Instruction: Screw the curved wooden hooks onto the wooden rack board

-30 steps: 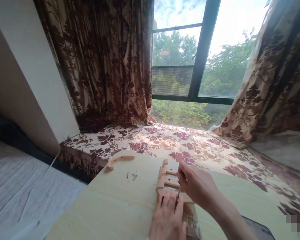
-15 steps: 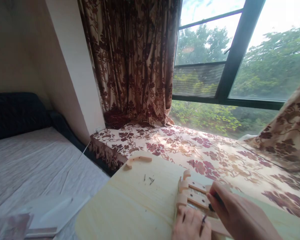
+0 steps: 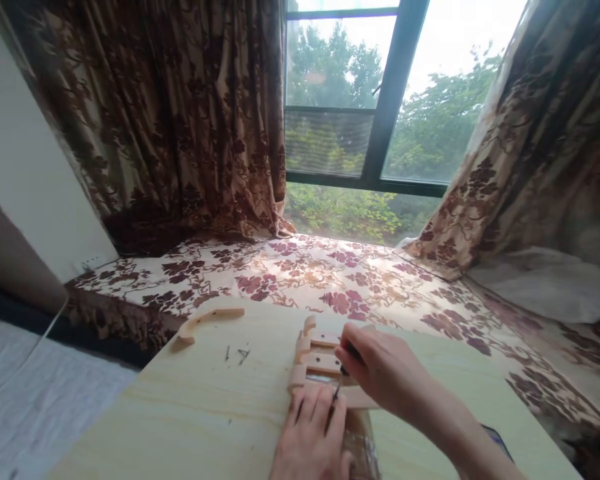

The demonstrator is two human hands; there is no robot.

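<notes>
On one pale wooden tabletop: pressing one slatted light-wood assembly with nearly flat left hand, gripping one dark-handled metal screwdriver in curled right hand

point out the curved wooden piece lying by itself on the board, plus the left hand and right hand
curved wooden piece [image 3: 203,320]: head view, near its bend
left hand [image 3: 310,432]: head view, back of the hand
right hand [image 3: 381,363]: head view, back of the hand

Right fingers around screwdriver, left fingers on wooden slats
</notes>
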